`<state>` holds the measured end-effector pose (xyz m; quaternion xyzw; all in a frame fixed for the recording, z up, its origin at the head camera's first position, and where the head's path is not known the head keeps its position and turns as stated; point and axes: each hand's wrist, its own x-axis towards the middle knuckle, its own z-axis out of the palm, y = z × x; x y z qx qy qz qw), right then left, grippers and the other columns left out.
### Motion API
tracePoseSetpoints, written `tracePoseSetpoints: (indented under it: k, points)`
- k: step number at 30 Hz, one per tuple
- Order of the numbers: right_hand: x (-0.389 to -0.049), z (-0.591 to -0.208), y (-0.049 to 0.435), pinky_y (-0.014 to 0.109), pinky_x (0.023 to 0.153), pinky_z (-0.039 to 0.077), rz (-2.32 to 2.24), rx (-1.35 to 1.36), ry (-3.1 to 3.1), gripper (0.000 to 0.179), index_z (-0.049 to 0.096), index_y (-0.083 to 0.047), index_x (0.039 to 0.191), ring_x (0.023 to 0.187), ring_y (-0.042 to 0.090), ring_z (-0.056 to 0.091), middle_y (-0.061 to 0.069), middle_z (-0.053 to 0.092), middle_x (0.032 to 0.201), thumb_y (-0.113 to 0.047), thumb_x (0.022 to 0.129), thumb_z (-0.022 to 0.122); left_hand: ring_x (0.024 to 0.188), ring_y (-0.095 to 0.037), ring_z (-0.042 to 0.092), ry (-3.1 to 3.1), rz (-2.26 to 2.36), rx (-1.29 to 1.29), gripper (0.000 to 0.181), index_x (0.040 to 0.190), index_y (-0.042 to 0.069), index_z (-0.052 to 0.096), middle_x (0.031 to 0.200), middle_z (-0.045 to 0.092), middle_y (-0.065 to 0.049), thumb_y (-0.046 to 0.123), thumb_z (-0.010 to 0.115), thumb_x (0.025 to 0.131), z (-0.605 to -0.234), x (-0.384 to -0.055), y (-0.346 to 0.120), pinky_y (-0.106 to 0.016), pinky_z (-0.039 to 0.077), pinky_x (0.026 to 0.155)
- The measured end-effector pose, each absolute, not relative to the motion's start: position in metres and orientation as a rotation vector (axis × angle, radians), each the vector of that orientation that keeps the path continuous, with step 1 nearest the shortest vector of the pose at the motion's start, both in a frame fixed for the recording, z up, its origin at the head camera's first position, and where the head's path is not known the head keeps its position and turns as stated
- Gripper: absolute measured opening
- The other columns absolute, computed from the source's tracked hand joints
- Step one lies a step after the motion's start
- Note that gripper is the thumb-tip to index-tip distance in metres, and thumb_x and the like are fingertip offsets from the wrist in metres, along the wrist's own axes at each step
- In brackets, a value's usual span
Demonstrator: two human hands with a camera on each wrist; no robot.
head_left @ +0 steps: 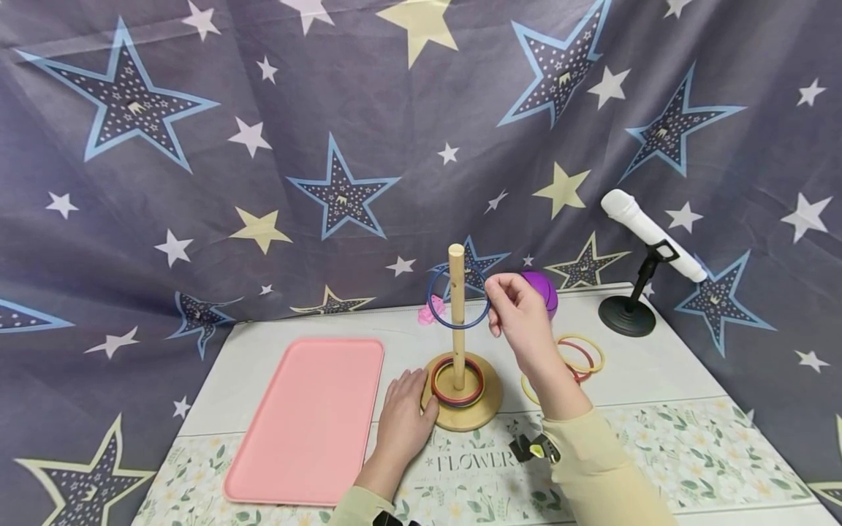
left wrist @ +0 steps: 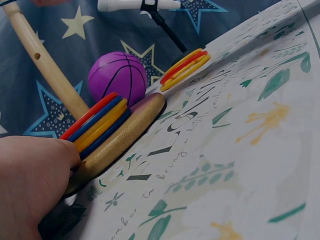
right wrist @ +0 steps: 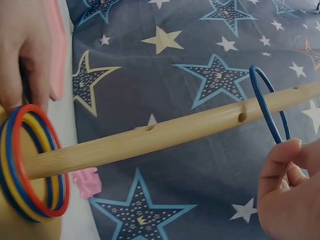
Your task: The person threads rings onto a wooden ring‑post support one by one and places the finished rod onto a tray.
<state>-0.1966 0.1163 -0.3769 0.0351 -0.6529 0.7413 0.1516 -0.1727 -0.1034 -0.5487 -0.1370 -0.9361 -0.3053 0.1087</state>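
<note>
A wooden peg point(head_left: 457, 340) stands upright on a round wooden base point(head_left: 488, 404). My right hand point(head_left: 526, 319) pinches a thin blue ring point(right wrist: 262, 100) between thumb and fingers. The peg passes through this ring, which is held around its upper part. Low on the peg, red, blue and yellow rings point(left wrist: 102, 125) lie stacked on the base. My left hand point(head_left: 404, 420) rests at the base's left edge, fingers stretched out, with the thumb right beside the stack.
A pink tray point(head_left: 305, 424) lies to the left. Loose yellow and red rings point(head_left: 597, 358) lie right of the base, partly behind the right forearm. Farther back are a purple ball point(left wrist: 117, 77), a small pink object point(right wrist: 87, 182) and a white microphone point(head_left: 651, 230) on a black stand.
</note>
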Motion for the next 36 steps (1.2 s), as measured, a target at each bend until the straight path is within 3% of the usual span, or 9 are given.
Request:
tracePoseSetpoints:
  k: [36]
  points:
    - [-0.198, -0.455, 0.119, 0.017, 0.048, 0.046, 2.239, -0.110, -1.971, 0.026, 0.061, 0.010, 0.122, 0.058, 0.008, 0.051, 0.003, 0.055, 0.077, -0.016, 0.115, 0.061, 0.153, -0.045, 0.048, -2.757, -0.889, -0.403, 0.055, 0.151, -0.007, 0.061, 0.154, 0.062, -0.025, 0.016, 0.071, 0.102, -0.548, -0.172, -0.103, -0.061, 0.029, 0.132]
